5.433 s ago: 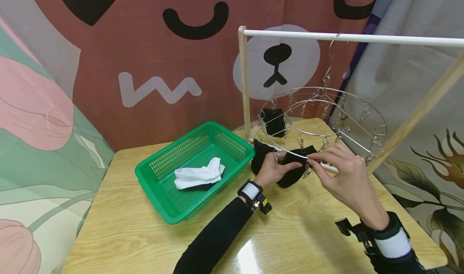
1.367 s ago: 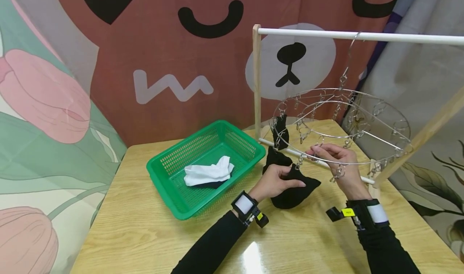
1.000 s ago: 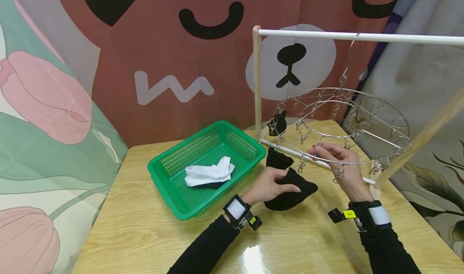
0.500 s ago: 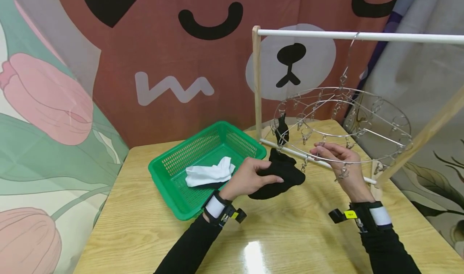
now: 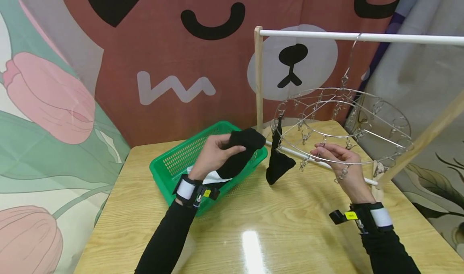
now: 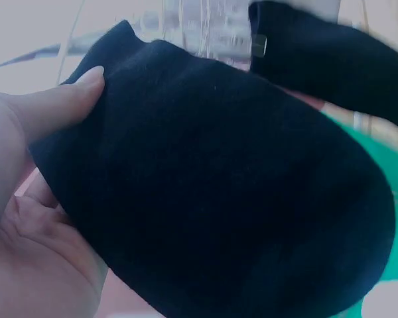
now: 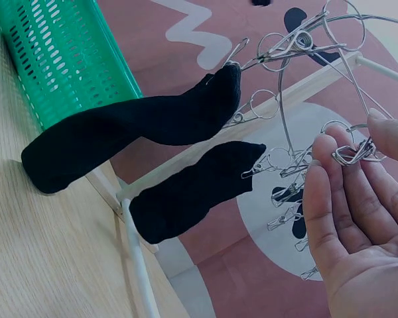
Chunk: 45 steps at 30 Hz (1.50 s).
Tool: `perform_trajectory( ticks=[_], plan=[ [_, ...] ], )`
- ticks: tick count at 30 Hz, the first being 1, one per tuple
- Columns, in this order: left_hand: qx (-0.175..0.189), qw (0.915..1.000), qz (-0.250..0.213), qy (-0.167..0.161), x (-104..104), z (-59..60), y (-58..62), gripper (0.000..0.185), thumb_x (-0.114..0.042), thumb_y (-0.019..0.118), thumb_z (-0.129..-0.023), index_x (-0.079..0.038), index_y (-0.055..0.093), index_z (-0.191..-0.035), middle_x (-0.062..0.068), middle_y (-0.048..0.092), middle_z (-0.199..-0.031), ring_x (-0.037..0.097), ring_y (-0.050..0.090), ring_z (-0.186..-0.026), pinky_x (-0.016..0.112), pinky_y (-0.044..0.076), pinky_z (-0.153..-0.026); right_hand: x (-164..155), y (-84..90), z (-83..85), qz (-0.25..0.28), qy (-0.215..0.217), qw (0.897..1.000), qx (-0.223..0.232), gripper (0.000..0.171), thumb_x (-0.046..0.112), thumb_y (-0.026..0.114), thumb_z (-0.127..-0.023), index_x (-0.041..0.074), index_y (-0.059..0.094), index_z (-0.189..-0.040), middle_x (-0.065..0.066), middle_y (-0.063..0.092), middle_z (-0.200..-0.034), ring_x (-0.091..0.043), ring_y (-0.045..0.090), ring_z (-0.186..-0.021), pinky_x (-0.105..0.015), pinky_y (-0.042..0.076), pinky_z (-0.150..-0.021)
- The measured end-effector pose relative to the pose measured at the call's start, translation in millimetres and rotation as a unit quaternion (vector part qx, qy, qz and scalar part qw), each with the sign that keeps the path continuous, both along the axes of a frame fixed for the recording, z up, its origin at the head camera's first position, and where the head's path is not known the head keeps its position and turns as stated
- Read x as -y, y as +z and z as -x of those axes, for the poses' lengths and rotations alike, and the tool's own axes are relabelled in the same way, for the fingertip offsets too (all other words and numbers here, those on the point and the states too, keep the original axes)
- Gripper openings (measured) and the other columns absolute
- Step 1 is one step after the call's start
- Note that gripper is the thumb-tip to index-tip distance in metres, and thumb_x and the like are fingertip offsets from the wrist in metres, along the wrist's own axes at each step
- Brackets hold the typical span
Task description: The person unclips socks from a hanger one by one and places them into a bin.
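Two clipped socks hang from the hanger, left hand pinching another sock left of it, right hand pinching its clip, apparently for steadiness

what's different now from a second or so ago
The left hand has carried a black sock leftward, away from the round hanger, to above the green basket, still gripped. The right hand still holds a clip, and two other black socks still hang.

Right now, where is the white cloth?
In the head view, the white cloth lies in the green basket, left of the hanging black socks, partly hidden by the left hand and the held sock.
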State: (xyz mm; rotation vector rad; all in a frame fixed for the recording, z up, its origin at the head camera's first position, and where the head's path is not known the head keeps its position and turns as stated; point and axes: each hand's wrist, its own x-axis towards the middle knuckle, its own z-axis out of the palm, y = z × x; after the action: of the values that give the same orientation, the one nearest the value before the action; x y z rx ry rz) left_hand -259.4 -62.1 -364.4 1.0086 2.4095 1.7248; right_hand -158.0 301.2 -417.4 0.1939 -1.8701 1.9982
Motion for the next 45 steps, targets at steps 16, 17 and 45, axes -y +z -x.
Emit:
perform_trajectory(
  ticks=[16,17,45],
  plan=[
    [-0.053,0.9722,0.17,0.152,65.5,55.4,-1.6,0.016,-0.008,0.073,-0.101,-0.009,0.08,-0.115,0.013,0.079,-0.112,0.029,0.069,-0.103,0.045,0.056,-0.088,-1.3,-1.6,-0.9,-0.004,0.009,1.0,-0.015,0.023,0.006,0.067,-0.105,-0.005,0.072,-0.125,0.0,0.083,-0.103,-0.009,0.079,-0.091,-0.023,0.063,-0.084],
    [-0.064,0.9676,0.186,0.158,68.2,58.4,-4.2,0.013,-0.007,0.073,-0.101,-0.007,0.08,-0.111,0.014,0.078,-0.108,0.029,0.067,-0.097,0.043,0.054,-0.084,-1.2,-1.6,-1.0,-0.002,0.01,1.0,-0.015,0.023,0.005,0.067,-0.105,-0.005,0.072,-0.125,-0.001,0.083,-0.103,-0.009,0.079,-0.092,-0.023,0.063,-0.084],
    [0.005,0.8963,0.443,0.012,66.4,62.7,-47.0,0.028,0.004,0.071,-0.093,-0.009,0.085,-0.113,0.01,0.079,-0.117,0.019,0.065,-0.097,0.027,0.05,-0.072,-3.9,-1.7,-0.9,-0.027,-0.008,1.0,0.008,0.03,0.012,0.07,-0.105,-0.006,0.069,-0.128,0.003,0.083,-0.104,-0.007,0.079,-0.094,-0.022,0.062,-0.084]
  ],
)
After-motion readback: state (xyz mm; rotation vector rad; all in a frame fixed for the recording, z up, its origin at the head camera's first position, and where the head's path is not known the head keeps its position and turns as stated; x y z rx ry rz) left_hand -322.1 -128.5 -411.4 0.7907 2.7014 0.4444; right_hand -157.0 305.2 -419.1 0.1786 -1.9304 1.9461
